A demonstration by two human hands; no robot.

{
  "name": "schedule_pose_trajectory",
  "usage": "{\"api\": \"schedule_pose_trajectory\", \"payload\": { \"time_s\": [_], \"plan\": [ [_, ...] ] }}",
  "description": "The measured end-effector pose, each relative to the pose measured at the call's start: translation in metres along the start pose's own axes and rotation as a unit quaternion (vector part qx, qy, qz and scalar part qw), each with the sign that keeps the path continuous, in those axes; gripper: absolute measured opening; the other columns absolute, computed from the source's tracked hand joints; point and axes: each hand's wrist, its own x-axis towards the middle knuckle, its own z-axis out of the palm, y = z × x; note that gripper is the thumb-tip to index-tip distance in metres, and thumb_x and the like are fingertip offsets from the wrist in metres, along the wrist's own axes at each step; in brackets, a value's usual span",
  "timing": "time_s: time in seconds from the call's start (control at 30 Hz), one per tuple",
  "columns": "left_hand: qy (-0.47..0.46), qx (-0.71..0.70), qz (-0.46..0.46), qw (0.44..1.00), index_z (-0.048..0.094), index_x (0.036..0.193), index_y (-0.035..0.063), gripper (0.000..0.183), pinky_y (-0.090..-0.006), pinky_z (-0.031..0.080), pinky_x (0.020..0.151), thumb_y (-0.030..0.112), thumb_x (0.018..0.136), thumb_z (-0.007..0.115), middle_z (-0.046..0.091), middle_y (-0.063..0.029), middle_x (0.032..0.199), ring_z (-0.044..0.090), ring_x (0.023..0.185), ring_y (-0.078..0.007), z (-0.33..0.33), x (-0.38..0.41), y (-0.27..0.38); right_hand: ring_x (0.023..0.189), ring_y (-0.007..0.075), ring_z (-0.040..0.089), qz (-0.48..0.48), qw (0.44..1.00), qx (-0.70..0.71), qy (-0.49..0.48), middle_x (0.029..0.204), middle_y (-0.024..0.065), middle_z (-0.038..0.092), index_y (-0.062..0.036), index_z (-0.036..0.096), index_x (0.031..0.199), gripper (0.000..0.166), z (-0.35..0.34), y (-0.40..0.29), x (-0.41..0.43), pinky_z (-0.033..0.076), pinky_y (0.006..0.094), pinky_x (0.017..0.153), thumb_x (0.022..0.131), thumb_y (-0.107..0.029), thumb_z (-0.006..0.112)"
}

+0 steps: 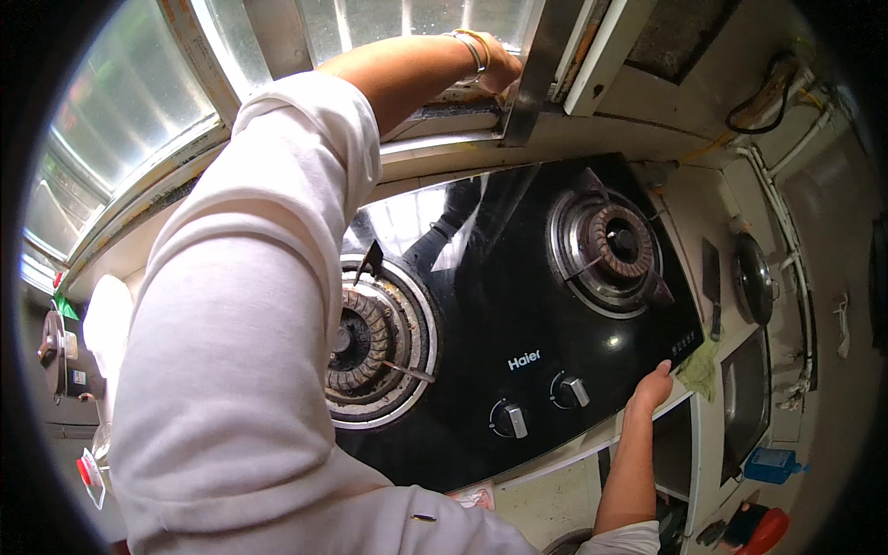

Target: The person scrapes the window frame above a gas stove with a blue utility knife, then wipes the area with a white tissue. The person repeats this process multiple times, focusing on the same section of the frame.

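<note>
My left arm stretches over the black glass gas cooktop (479,305) to the window. There my left hand (499,66), with bangles on the wrist, touches the metal window frame (538,73); its fingertips are hidden. At the cooktop's front right corner, my right hand (653,385) grips the edge, thumb on top and the other fingers out of sight. The right burner (622,241) shows whole, while my white sleeve partly covers the left burner (357,340). Two silver knobs, a left knob (515,420) and a right knob (574,391), sit at the front.
Right of the cooktop lie a cleaver (712,288), a pan lid (754,279) and a green cloth (701,371). Beyond them is a sink (746,402), with a blue bottle (771,465) nearby. A lidded pot (59,354) stands far left. Pipes (791,236) run along the wall.
</note>
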Motion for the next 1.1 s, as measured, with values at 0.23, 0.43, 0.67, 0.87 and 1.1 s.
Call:
{"api": "schedule_pose_trajectory", "payload": {
  "time_s": [0.23, 0.43, 0.67, 0.87, 1.1],
  "plan": [
    [-0.028, 0.008, -0.01, 1.0, 0.06, 0.074, -0.0033, 0.021, -0.0365, 0.043, 0.052, 0.016, 0.078, 0.053, 0.057, -0.0111, 0.065, 0.054, 0.059, -0.022, 0.013, 0.007, -0.003, 0.091, 0.0365, 0.051, -0.01, 1.0, -0.019, 0.016, 0.101, 0.0271, 0.051, 0.0127, 0.048, 0.1, 0.052, 0.001, -0.01, -0.012, 0.039, 0.0393, 0.08, 0.088, -0.036, 0.035],
    [-0.031, 0.026, 0.003, 0.999, 0.06, 0.073, -0.0025, 0.02, -0.0366, 0.044, 0.053, 0.015, 0.078, 0.051, 0.058, -0.0115, 0.068, 0.057, 0.063, -0.0229, 0.002, -0.005, 0.008, 0.09, 0.0369, 0.051, -0.009, 0.999, -0.037, 0.014, 0.099, 0.0271, 0.052, 0.0135, 0.048, 0.1, 0.052, 0.0, -0.003, -0.003, 0.039, 0.0386, 0.08, 0.088, -0.035, 0.036],
    [-0.035, 0.019, 0.013, 0.999, 0.059, 0.072, -0.0048, 0.018, -0.0383, 0.043, 0.053, 0.008, 0.074, 0.047, 0.057, -0.0164, 0.067, 0.055, 0.06, -0.0255, 0.015, 0.007, -0.003, 0.09, 0.0369, 0.052, -0.014, 1.0, -0.006, -0.002, 0.101, 0.0275, 0.052, 0.0142, 0.048, 0.099, 0.051, 0.001, 0.0, -0.001, 0.039, 0.0376, 0.08, 0.087, -0.034, 0.036],
    [-0.113, 0.322, 0.204, 0.917, 0.06, 0.073, -0.0035, 0.017, -0.0337, 0.042, 0.05, 0.009, 0.074, 0.048, 0.057, -0.0139, 0.064, 0.053, 0.056, -0.022, 0.017, 0.015, -0.008, 0.09, 0.0358, 0.052, -0.013, 1.0, -0.02, 0.017, 0.099, 0.027, 0.053, 0.014, 0.049, 0.098, 0.051, 0.002, -0.001, -0.001, 0.04, 0.0371, 0.079, 0.087, -0.034, 0.037],
    [-0.048, -0.179, -0.052, 0.981, 0.057, 0.081, -0.0086, 0.022, -0.035, 0.043, 0.053, 0.009, 0.075, 0.046, 0.056, -0.0141, 0.069, 0.054, 0.063, -0.0226, 0.041, 0.0, -0.021, 0.086, 0.0356, 0.053, -0.018, 0.999, -0.021, 0.031, 0.095, 0.0259, 0.054, 0.0144, 0.05, 0.095, 0.052, 0.002, 0.0, 0.0, 0.04, 0.0375, 0.076, 0.087, -0.036, 0.038]
  ]
}}
